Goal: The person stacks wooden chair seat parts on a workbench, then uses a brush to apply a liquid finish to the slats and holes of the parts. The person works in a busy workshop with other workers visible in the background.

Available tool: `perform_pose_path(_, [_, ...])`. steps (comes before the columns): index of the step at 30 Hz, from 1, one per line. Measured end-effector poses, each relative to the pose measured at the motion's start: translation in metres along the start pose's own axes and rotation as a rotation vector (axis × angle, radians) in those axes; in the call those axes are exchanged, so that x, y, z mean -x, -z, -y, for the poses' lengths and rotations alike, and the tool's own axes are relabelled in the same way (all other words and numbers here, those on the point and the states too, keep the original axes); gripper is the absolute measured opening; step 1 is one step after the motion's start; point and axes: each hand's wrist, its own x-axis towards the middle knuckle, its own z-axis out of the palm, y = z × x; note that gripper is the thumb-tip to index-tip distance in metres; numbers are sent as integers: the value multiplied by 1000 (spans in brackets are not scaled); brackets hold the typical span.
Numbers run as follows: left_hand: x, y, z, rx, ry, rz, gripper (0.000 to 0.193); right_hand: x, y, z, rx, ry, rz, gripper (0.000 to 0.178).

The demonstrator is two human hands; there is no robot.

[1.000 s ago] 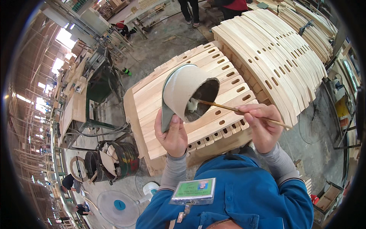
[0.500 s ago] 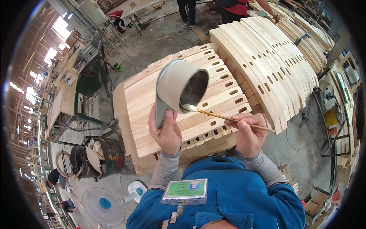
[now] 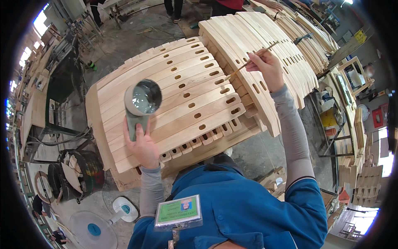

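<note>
My left hand point(image 3: 144, 148) grips the flat grey-green handle of a round cup point(image 3: 131, 98) with pale, shiny liquid inside. It holds the cup over the left part of a row of light wooden slats point(image 3: 159, 122), each with oval slots near one end. My right hand point(image 3: 267, 68) pinches a thin wooden stick point(image 3: 238, 72) between thumb and fingers. The stick slants down to the left, its lower tip at a slat's slotted end; whether it touches the wood I cannot tell.
A second stack of slotted slats point(image 3: 248, 37) stands right behind the first. More bundled slats point(image 3: 306, 45) lie farther right. Dark buckets point(image 3: 87, 170) and a white fan point(image 3: 93, 230) are on the floor at left. People stand at the far side.
The stick has left the cup and moved up and right to the slats' slotted ends. My left hand has shifted left, and the cup has gone from tipped to more upright.
</note>
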Motion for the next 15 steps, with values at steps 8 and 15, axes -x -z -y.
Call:
perform_pose_path(8, [-1, 5, 2, -8, -13, -25, 43, -14, -14, -8, 173, 55, 16, 15])
perform_pose_path(15, [-1, 1, 0, -32, 4, -46, 43, -6, -54, -19, 458, 97, 119, 20])
